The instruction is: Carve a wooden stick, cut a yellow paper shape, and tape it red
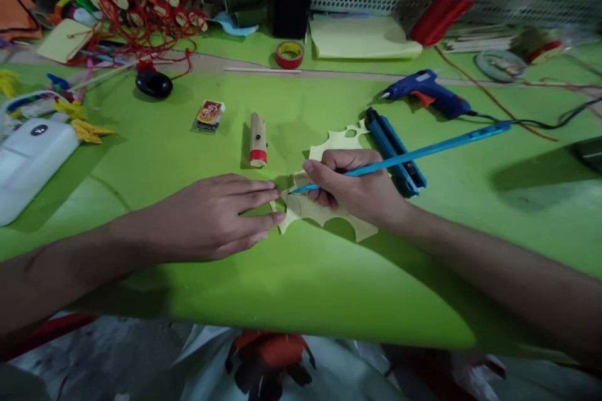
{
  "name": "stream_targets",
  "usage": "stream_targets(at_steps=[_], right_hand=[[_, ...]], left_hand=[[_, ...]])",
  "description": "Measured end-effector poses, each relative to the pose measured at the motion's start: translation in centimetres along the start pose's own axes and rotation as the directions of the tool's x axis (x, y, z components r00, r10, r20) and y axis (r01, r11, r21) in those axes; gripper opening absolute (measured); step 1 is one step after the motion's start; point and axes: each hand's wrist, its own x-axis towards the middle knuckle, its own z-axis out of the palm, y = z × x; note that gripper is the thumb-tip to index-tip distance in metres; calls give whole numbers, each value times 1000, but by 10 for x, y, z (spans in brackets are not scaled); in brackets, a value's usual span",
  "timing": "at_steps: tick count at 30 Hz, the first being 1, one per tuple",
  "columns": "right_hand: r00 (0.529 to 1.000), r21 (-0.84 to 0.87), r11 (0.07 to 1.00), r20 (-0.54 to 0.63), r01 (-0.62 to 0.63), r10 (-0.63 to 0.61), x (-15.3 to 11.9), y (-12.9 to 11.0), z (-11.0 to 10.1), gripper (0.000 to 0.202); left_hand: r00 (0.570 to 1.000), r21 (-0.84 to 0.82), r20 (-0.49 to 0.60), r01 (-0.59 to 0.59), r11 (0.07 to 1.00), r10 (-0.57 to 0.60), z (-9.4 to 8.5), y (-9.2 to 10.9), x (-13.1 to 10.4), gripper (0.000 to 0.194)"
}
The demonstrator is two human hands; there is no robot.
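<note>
My right hand (pixel 360 185) grips a long blue pen (pixel 423 149), its tip down at the left part of a pale yellow paper scrap (pixel 324 210). Curved bites are cut from the scrap's edges, and a faint drawn curve shows beside the tip. My left hand (pixel 230 216) lies flat with fingers stretched out, fingertips at the paper's left edge. Just beyond the hands stands or lies a short wooden tube (pixel 258 141) with a red band; which of the two I cannot tell. A blue box cutter (pixel 395 153) rests right of the paper, partly behind the pen.
A blue glue gun (pixel 426 93) with a black cord lies at the right. Behind are a tape roll (pixel 289 54), yellow paper (pixel 364 36) and a red ribbon spool (pixel 446 11). A small packet (pixel 209 115), a black oval object (pixel 154 83) and a white device (pixel 35 163) sit leftward.
</note>
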Motion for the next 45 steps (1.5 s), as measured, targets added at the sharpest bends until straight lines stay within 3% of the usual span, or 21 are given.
stream_targets(at_steps=[15, 30, 39, 45], right_hand=[[996, -61, 996, 67, -59, 63, 1, -7, -2, 44], [985, -48, 997, 160, -60, 67, 1, -6, -2, 58], [996, 116, 990, 11, -87, 86, 0, 0, -4, 57], [994, 38, 998, 97, 42, -46, -2, -2, -3, 53]], left_hand=[[1000, 24, 23, -1, 1000, 1, 1, -1, -1, 35], [1000, 30, 24, -2, 1000, 2, 1, -2, -2, 34], [1000, 43, -2, -22, 999, 22, 3, -2, 1, 36], [1000, 51, 11, -15, 999, 15, 3, -1, 2, 36]])
